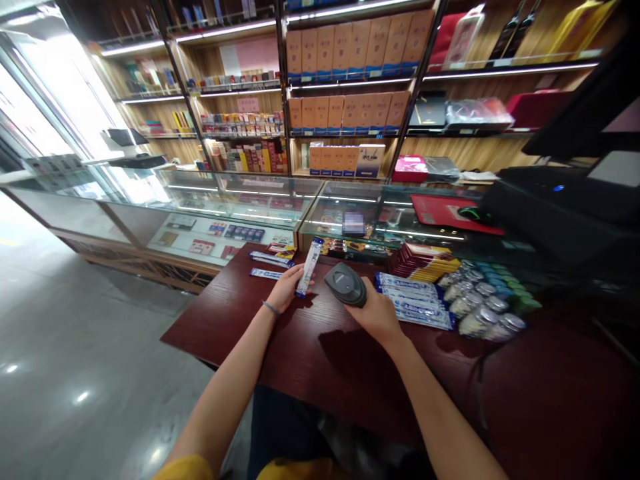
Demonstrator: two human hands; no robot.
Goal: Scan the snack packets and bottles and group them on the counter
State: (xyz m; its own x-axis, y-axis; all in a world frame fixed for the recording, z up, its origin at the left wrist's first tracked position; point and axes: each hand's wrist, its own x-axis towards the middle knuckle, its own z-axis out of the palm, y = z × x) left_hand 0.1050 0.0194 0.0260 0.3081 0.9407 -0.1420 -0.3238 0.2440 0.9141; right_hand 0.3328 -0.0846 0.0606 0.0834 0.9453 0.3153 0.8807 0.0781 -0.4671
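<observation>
Where the dark reddish tabletop (310,353) is set against a glass display counter (235,200), a few slim white-and-blue packets (270,260) are laid flat near its left far corner, with yellow-marked packs (286,251) placed just behind them. Next, one upright, slightly tilted white packet (310,263) with blue ends is gripped in the left hand (289,288), thumb and fingers closed about its lower part; it is held above the table, and its small print cannot be read. On the same wrist a thin band (271,309) is worn. Near the held packet but apart from it, a dark grey handheld scanner (345,283) is carried, its handle enclosed by the curled fingers of the right hand (380,317). Beyond, brown boxes (360,47) with blue lower edges are ranked on lit shelves (350,85). Just beside the right hand, further white-and-blue packets are spread in an overlapping row (417,301); behind these, dark red and yellow packs (423,262) are stacked. Further right, silver-lidded jars (477,320) are grouped, with green-topped items (510,287) stood alongside. Above them a red mat (435,210), on which a black mouse (473,213) is rested, is laid upon the glass.
</observation>
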